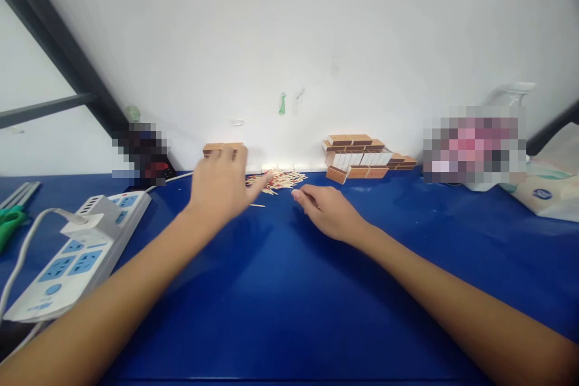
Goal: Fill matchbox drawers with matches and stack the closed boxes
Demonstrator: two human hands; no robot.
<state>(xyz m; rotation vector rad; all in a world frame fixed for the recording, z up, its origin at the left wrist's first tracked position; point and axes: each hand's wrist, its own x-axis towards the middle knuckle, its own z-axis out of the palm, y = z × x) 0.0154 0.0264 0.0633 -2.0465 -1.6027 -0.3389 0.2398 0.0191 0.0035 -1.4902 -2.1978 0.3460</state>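
My left hand (221, 187) reaches with stretched fingers and spread thumb over the brown matchboxes (217, 148) at the wall, hiding most of them. Whether its fingertips touch them I cannot tell. Between my hands lies a loose pile of red-tipped matches (283, 180), with a single match (257, 205) apart in front. Just right of the pile my right hand (332, 211) is curled, thumb against the fingers; anything inside is hidden. Beyond it stands a stack of matchboxes (357, 160), some showing brown sides and others white faces.
A white power strip (90, 253) with a plugged-in charger (93, 220) and cable lies at left, beside green-handled scissors (13, 217). Blurred-out items stand at both sides. A tissue pack (549, 184) sits at right. The white wall (289, 42) bounds the blue table (280, 313).
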